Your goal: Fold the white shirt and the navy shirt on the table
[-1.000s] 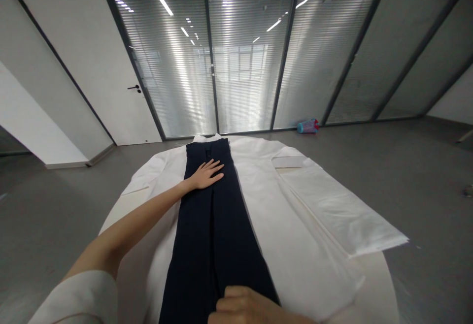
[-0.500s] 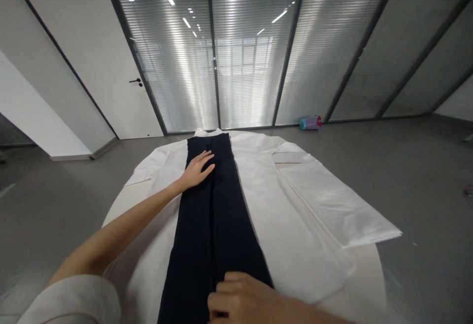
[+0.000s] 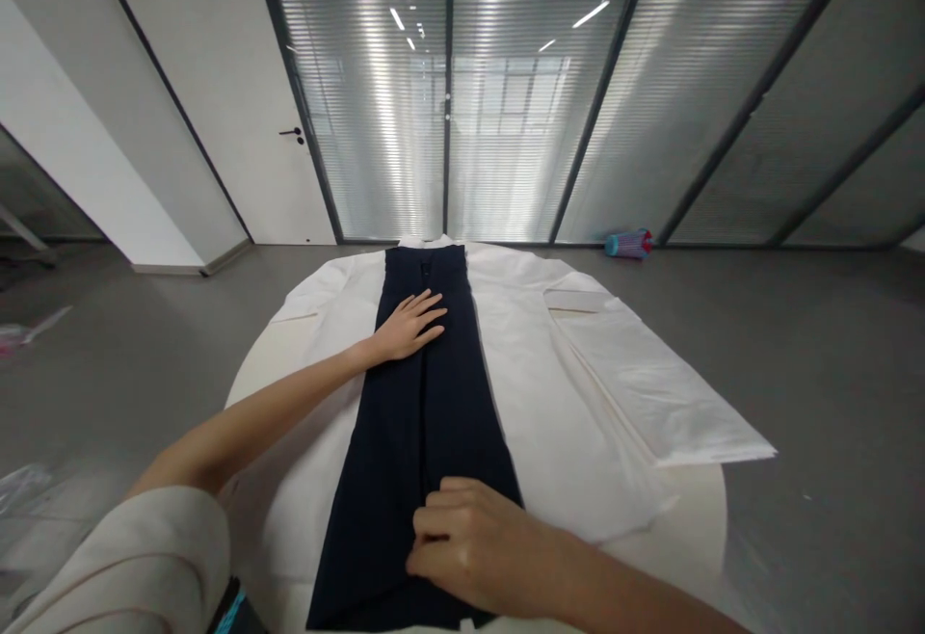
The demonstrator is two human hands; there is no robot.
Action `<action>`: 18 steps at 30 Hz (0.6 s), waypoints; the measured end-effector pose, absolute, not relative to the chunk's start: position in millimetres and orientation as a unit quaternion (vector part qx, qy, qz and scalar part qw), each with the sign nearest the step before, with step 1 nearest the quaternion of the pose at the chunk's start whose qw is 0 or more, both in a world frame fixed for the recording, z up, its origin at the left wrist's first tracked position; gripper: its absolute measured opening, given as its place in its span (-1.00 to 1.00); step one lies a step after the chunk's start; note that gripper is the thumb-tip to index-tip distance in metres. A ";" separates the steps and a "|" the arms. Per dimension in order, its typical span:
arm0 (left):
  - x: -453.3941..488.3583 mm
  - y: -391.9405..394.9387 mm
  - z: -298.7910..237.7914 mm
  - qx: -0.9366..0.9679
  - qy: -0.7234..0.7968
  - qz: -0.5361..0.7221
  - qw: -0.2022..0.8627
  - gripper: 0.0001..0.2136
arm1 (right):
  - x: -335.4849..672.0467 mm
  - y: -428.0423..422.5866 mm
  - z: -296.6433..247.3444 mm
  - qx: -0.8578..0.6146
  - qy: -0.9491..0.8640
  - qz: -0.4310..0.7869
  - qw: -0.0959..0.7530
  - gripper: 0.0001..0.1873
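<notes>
Dark navy trousers (image 3: pixel 415 422) lie folded lengthwise along the middle of a round table covered by a white cloth (image 3: pixel 564 393). My left hand (image 3: pixel 410 326) rests flat on the upper part of the trousers, near the waistband, with its fingers spread. My right hand (image 3: pixel 466 542) is at the near end of the trousers, fingers curled and pinching the dark fabric at the centre fold.
The white cloth hangs off the table at the right (image 3: pixel 694 422). Grey floor surrounds the table. A blue and red bottle (image 3: pixel 628 244) lies on the floor by the glass wall. A white door (image 3: pixel 246 104) stands at the back left.
My right hand has come further up onto the trousers, and its fingers now pinch the fabric. My left hand stays flat near the waistband. The view has shifted slightly.
</notes>
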State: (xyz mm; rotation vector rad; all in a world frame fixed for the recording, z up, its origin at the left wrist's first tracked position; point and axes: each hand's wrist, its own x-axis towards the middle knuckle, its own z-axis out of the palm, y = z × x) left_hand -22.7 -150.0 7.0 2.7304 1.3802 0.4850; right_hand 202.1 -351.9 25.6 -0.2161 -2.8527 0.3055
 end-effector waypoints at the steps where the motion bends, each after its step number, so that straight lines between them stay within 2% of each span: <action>1: -22.0 -162.9 12.6 0.885 0.434 0.166 0.028 -0.55 | 201.6 -352.3 24.1 -0.075 -0.982 0.101 0.140 -0.76; 9: -17.8 -281.5 24.4 0.942 0.281 0.129 0.133 -0.59 | 201.5 -351.7 29.2 -0.057 -0.978 0.104 0.174 -0.76; 11: -21.7 -289.8 18.7 0.926 0.314 0.165 0.128 -0.57 | 202.1 -350.5 31.3 -0.056 -0.976 0.115 0.176 -0.76; 15: -31.0 -282.9 4.0 0.813 0.472 0.322 0.109 -0.56 | 204.2 -346.7 31.4 -0.056 -0.974 0.140 0.171 -0.74; 18: -35.1 -274.1 -5.5 0.809 0.481 0.313 0.125 -0.59 | 207.3 -344.0 31.0 -0.062 -0.972 0.161 0.161 -0.74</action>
